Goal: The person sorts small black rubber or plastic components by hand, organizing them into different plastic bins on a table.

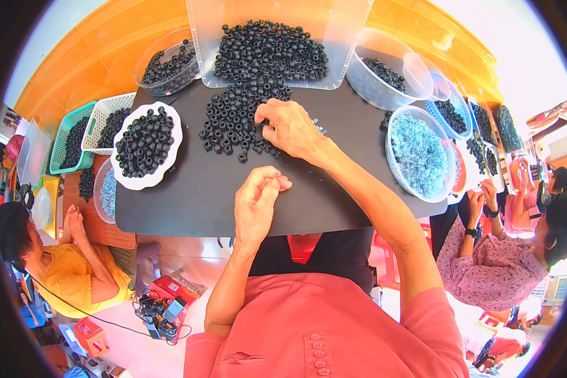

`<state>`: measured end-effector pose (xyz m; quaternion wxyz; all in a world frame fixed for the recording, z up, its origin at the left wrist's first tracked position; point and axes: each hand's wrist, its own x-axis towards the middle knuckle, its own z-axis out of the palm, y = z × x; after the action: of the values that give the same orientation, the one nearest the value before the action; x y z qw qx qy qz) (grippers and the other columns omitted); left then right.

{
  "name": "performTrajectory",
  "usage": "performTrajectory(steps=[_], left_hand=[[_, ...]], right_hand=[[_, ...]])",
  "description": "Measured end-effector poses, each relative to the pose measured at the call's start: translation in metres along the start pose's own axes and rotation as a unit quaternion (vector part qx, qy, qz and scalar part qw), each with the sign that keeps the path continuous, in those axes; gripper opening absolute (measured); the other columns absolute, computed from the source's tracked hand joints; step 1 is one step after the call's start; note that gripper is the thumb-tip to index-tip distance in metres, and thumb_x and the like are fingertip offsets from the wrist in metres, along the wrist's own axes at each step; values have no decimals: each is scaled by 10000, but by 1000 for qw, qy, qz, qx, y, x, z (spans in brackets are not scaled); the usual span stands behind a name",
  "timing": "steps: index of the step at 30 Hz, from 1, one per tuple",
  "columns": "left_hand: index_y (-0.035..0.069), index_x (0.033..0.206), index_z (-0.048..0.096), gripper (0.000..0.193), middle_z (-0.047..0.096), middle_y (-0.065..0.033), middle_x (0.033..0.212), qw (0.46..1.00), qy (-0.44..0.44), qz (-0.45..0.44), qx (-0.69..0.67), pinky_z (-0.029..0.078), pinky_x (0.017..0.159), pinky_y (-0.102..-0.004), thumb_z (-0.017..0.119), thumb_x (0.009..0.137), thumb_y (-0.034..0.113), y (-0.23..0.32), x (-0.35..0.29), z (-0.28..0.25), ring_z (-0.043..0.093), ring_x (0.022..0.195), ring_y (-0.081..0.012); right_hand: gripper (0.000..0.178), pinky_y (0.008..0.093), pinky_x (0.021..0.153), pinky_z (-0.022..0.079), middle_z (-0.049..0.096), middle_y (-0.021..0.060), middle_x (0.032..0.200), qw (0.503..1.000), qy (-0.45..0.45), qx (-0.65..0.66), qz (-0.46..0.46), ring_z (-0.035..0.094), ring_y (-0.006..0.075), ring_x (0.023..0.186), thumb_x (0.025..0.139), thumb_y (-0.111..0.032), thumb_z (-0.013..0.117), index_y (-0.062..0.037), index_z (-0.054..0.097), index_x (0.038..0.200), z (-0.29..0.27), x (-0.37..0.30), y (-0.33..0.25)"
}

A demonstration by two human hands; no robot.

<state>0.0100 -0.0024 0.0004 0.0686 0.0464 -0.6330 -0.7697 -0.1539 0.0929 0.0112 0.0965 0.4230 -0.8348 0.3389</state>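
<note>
My left hand is held low over the near part of the dark table, its thumb and fingers pressed together. Whatever it pinches, if anything, does not show. Farther off, my right hand reaches over the right edge of a spread of black round pieces with holes, like large beads. Its fingers curl down among them, and the fingertips are partly hidden, so a piece in their grip cannot be made out. The spread runs back into a clear plastic bin tipped toward me, which holds more black pieces.
At left stands a white scalloped plate heaped with black pieces; at right, a bowl of small light-blue clear pieces. Clear tubs flank the bin. A person in yellow sits left, another in a patterned top right.
</note>
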Motion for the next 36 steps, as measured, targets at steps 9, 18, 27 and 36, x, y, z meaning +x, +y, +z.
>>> performTrajectory(steps=[9,18,27,36], left_hand=[[-6,1118,541,180,642,-63,918,989,29,23,-140,481,824,-273,491,962,69,-6,4,-2,598,862,-116],[-2,1142,535,189,611,-68,998,981,12,1,-195,495,840,-289,496,977,80,-2,11,1,621,911,-156],[-24,1165,553,229,587,-44,994,988,27,0,-154,479,889,-309,515,950,44,-5,10,3,602,916,-144],[-19,1076,603,170,579,8,880,995,68,-6,-74,427,718,-190,555,957,92,-7,5,5,519,790,-49]], right_hand=[[183,303,636,512,634,76,848,983,42,173,51,632,168,679,722,4,639,-11,614,903,-26,-43,-51],[247,291,680,535,664,83,925,969,72,228,61,648,165,744,766,6,697,-27,652,1006,-24,-78,-58],[316,304,716,535,652,87,970,963,95,245,65,635,181,792,776,16,680,-35,650,1086,-19,-88,-56],[253,317,693,524,649,82,950,974,133,179,31,616,224,854,780,-8,699,-28,673,1032,-11,-95,-54]])
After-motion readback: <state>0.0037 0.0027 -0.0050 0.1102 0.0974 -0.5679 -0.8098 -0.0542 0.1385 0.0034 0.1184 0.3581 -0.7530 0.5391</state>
